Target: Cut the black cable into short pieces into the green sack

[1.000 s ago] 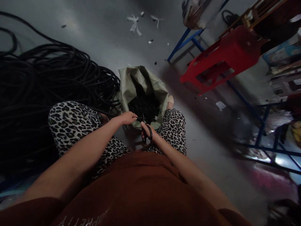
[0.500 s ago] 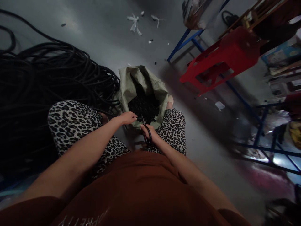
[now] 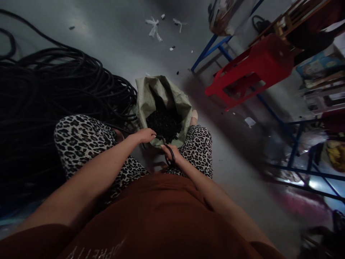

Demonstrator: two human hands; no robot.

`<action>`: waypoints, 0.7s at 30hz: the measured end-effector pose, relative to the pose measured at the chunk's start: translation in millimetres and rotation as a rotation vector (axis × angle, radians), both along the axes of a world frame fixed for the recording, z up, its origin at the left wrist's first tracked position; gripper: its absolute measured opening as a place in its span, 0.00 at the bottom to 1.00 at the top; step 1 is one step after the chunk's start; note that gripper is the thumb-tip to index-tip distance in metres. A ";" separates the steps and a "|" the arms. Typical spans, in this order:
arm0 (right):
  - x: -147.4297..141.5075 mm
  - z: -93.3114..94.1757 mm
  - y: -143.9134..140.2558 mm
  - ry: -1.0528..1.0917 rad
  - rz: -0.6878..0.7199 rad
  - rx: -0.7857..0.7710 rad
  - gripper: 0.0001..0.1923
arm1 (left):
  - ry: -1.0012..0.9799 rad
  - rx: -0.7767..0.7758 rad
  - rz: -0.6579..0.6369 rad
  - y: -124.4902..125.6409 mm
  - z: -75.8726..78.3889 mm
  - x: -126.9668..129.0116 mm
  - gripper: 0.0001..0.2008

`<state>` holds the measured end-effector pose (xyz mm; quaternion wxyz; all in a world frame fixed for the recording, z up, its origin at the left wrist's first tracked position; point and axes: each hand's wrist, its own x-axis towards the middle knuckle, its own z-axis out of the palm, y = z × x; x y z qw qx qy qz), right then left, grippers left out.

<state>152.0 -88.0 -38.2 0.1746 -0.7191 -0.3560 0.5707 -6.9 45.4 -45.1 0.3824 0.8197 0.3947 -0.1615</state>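
Note:
I sit with a grey-green woven sack [image 3: 151, 97] between my knees; it holds a heap of small black pieces [image 3: 164, 122]. My right hand [image 3: 170, 153] grips black-handled scissors [image 3: 167, 151], blades pointing up toward the sack's near rim. My left hand [image 3: 145, 135] pinches the end of a thin black hose [image 3: 126, 130] right by the scissor tips, over the sack's mouth. The hose runs off left toward the coil.
A big tangled coil of black hose [image 3: 54, 93] fills the floor at left. A red plastic stool [image 3: 250, 68] lies by blue metal racking [image 3: 296, 147] at right. White scraps [image 3: 154, 27] litter the grey floor beyond the sack.
The scissor handles have closed in my right hand, which has shifted slightly lower. My left hand stays at the sack's rim. The view has drifted a little.

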 end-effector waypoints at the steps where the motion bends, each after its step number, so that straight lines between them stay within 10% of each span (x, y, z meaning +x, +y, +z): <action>1: -0.2 1.2 -0.1 0.003 -0.011 -0.002 0.21 | 0.002 0.004 0.006 0.4 0.2 -0.2 0.17; 21: -10.8 5.4 7.3 0.211 -0.119 -0.081 0.23 | -0.053 0.077 0.059 1.1 9.4 0.3 0.18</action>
